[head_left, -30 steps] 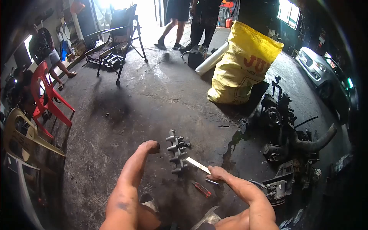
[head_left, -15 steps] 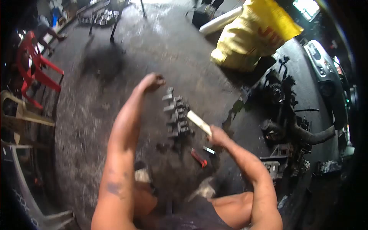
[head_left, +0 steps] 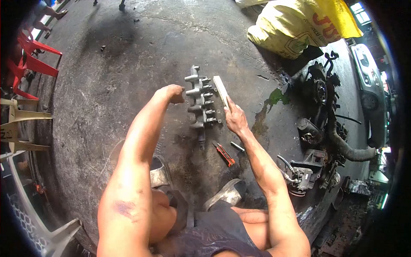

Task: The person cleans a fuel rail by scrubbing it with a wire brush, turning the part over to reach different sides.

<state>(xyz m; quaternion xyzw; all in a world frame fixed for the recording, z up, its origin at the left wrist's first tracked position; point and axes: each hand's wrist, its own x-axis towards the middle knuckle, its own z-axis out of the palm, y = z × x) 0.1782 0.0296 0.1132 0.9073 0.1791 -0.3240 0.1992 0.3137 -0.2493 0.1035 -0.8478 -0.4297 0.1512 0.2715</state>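
A metal rocker arm shaft assembly (head_left: 196,100), with several arms along it, lies on the dark floor in front of me. My left hand (head_left: 173,93) is just left of it, fingers curled; what they hold, if anything, is hidden. Closed around the lower end of a pale wooden stick (head_left: 220,88) is my right hand (head_left: 235,116). The stick's far end points up and slightly left, beside the assembly's upper right side. Nearer to me on the floor lie a red utility knife (head_left: 225,155) and a short metal rod (head_left: 237,146).
Greasy engine parts (head_left: 319,124) and a thick hose (head_left: 351,153) lie at right. A yellow sack (head_left: 291,30) stands at upper right, a car (head_left: 366,73) behind it. Red chairs (head_left: 40,58) and a beige chair (head_left: 30,115) line the left. Another person's leg (head_left: 47,15) shows upper left.
The view has tipped downward and sharpened. The stick has swung from slanting at the assembly to a steeper angle along its right side. My left hand remains near the assembly's left side.
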